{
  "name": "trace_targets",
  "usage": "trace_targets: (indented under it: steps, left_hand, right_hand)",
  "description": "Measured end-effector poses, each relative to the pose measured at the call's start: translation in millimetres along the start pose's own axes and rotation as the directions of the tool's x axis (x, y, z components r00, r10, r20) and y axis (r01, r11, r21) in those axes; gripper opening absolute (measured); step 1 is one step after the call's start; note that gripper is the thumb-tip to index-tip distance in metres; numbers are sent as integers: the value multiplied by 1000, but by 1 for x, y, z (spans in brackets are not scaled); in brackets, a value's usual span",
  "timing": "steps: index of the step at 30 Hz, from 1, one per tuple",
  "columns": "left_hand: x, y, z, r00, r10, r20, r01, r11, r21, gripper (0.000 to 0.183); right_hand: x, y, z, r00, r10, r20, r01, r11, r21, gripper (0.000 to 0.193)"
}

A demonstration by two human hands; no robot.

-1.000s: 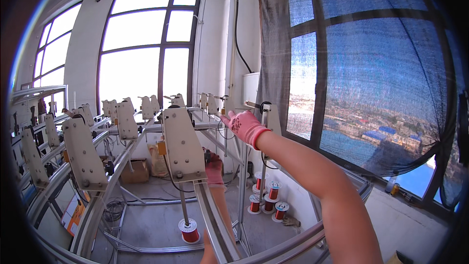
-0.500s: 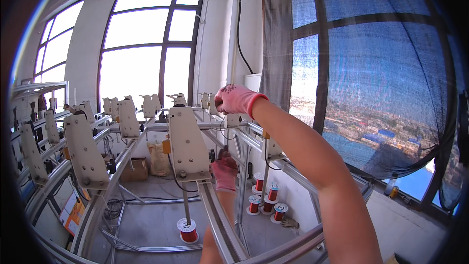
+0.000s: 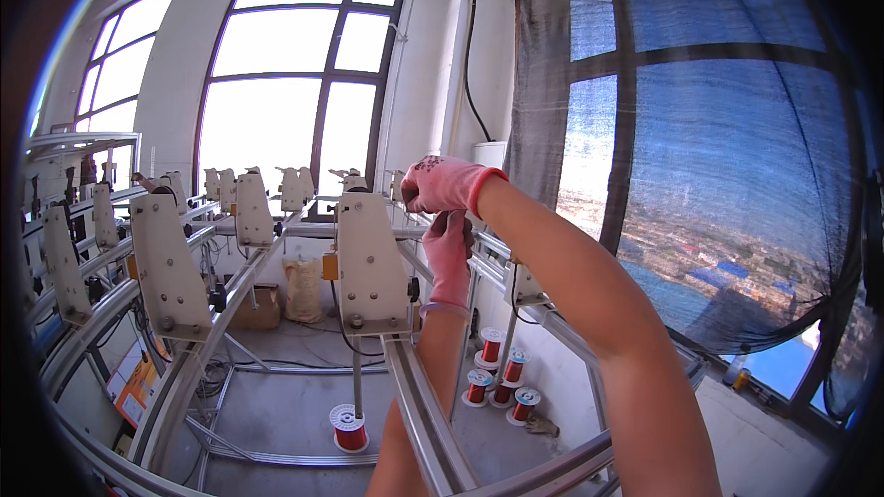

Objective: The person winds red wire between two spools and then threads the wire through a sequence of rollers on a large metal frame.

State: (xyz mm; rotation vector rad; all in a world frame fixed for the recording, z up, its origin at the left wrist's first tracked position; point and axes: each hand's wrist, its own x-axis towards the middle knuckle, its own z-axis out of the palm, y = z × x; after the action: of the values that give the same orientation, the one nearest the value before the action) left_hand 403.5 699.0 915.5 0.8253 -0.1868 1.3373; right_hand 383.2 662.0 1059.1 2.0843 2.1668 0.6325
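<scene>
Both my hands wear pink gloves with dark coated fingertips. My right hand (image 3: 449, 186) is held up just right of the top of a cream metal bracket (image 3: 371, 258), fingers curled in a pinch. Directly beneath it is my left hand (image 3: 447, 258), its bunched fingertips close to or touching the right glove. Whatever the fingers hold, if anything, is hidden or too fine to see. The bracket stands on an aluminium rail (image 3: 428, 423), with a black knob (image 3: 413, 290) on its right side. Below it, a white-flanged spool of red wire (image 3: 350, 430) stands on the floor under a thin rod.
More cream brackets (image 3: 170, 262) line the rails at left and behind. Several red wire spools (image 3: 491, 348) stand on the floor at right, beside a crumpled glove (image 3: 542, 425). A cardboard box (image 3: 256, 307) and a sack (image 3: 302, 290) sit behind. Dark mesh (image 3: 718, 175) covers the right window.
My left hand has risen from beside the bracket's knob to just under my right hand. The right hand stays raised and pinched. The view has shifted slightly, moving the brackets rightward in the picture.
</scene>
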Motion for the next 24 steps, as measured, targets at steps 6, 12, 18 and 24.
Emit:
trace_targets:
  steps: [6,12,18,24]
  left_hand:
    - [11,-10,-6,996,83,15,-81,991,-102,17]
    - [21,-16,2,989,135,-62,-148,918,-367,26]
    - [29,-21,12,992,108,-65,-123,938,-325,27]
    - [33,-24,15,981,188,48,-169,951,-259,29]
  right_hand:
    - [-18,9,0,977,39,-208,12,970,242,26]
    - [-55,43,-12,863,197,-465,29,900,435,31]
    - [-88,66,-2,850,347,-397,-91,838,538,32]
    - [-100,82,21,838,341,-426,-108,868,484,33]
